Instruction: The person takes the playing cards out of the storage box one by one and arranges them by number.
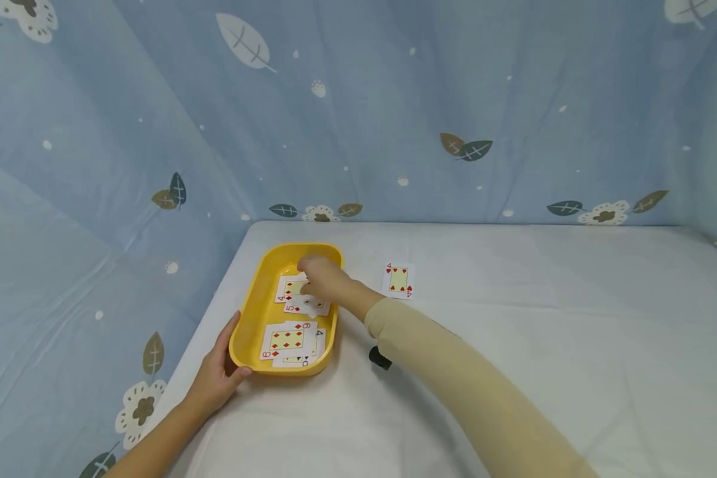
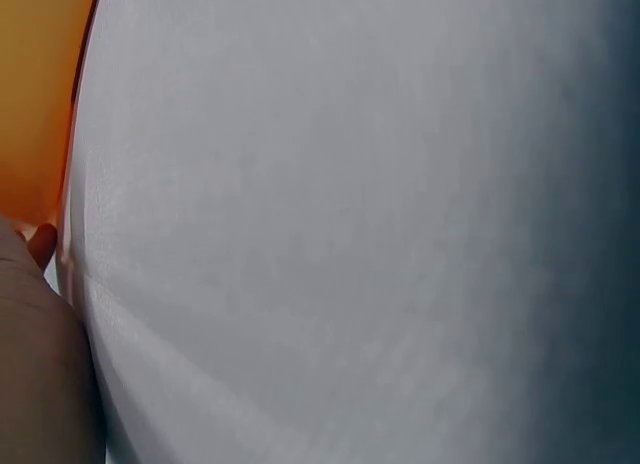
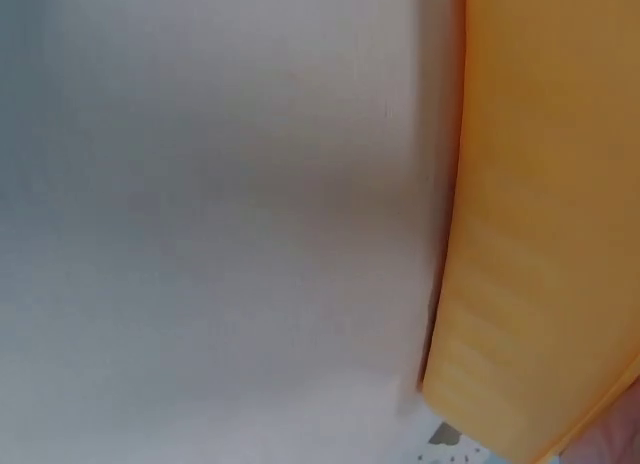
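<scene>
At the near left corner of the yellow tray (image 1: 261, 302), the left hand (image 1: 214, 380) is gripping the edge between thumb and fingers. Just inside, a six of diamonds (image 1: 287, 340) is lying partly over a black-suited card (image 1: 319, 348). To the right, a black object (image 1: 380, 357) is showing beside the beige sleeve (image 1: 454, 372). Farther in, the right hand (image 1: 328, 279) is reaching over a red four (image 1: 289, 289) and an overlapping red five (image 1: 299, 307); whether it is holding a card, I cannot tell. Beyond its wrist, a four of hearts (image 1: 398, 281) is lying on the white worktop (image 1: 544, 345).
</scene>
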Demonstrator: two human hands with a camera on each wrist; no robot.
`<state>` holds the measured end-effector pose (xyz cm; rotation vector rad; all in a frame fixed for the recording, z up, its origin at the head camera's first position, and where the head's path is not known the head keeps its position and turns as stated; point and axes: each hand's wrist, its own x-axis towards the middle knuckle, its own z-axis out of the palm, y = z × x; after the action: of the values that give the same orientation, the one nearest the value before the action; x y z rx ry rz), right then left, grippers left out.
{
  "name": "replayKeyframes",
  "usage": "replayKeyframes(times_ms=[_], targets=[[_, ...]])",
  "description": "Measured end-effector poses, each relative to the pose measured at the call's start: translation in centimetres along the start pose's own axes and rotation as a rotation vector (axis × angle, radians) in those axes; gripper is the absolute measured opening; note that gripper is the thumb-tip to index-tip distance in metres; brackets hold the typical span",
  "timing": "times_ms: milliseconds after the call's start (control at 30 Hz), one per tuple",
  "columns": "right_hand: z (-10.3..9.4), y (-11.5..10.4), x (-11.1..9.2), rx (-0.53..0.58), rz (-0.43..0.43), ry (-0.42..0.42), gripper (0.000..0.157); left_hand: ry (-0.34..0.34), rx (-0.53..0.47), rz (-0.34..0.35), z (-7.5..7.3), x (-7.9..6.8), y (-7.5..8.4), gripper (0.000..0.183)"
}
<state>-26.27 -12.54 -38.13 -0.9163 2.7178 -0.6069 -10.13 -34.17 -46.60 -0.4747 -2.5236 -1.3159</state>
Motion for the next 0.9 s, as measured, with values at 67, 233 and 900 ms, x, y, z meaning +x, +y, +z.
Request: replayKeyframes(times_ms=[67, 233, 900], targets=[[0.2, -0.3, 0.0, -0.101, 0.013, -0.023, 0.048, 0.006, 0.001, -0.009, 0.0, -0.1, 0.0, 0.085], [1.2, -0.6, 0.1, -0.350, 0.030, -0.089, 0.049, 0.025, 0.027, -0.005, 0.2, -0.6, 0.0, 0.084], [1.2, -0.3, 0.9, -0.307, 0.131, -0.128, 0.042, 0.008, 0.072, -0.034, 0.0, -0.2, 0.1, 0.084]])
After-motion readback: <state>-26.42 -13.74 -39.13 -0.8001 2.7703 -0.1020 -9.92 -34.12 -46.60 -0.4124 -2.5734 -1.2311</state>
